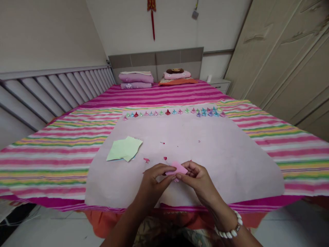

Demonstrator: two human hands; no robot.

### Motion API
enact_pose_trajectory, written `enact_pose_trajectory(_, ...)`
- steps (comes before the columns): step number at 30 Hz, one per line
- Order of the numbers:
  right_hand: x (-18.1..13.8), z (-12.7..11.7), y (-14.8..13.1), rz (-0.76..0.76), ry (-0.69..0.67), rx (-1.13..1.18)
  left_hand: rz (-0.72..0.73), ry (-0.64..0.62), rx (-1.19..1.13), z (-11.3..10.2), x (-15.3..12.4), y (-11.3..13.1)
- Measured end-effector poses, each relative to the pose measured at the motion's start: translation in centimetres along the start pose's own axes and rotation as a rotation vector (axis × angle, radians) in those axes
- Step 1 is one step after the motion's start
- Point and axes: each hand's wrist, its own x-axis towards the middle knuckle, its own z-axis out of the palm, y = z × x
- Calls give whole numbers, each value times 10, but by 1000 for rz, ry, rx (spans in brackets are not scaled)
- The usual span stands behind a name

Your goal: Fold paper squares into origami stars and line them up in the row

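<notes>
Between my two hands is a small folded piece of pink paper [180,168], held just above the pale sheet near the bed's front edge. My left hand [157,176] pinches its left side with thumb and fingers. On the right side, my right hand [196,174] grips the paper, thumb in front. A little pink bit shows below the fingertips; I cannot make out whether it belongs to the same piece. Small red scraps [146,160] lie just beyond my hands. A stack of square papers [124,149], light green on top, lies to the left.
A row of small folded paper pieces [168,112] in several colours lines the far edge of the pale sheet [226,161]. Striped bedding [51,144] surrounds it. Folded quilts [136,78] sit by the headboard; a rail [61,85] runs along the left, a wardrobe [280,61] stands right.
</notes>
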Motion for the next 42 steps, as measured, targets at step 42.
enact_pose_trajectory(42,2,-1,-6,-346,33,-364,-71,-9,48,5,-1,7)
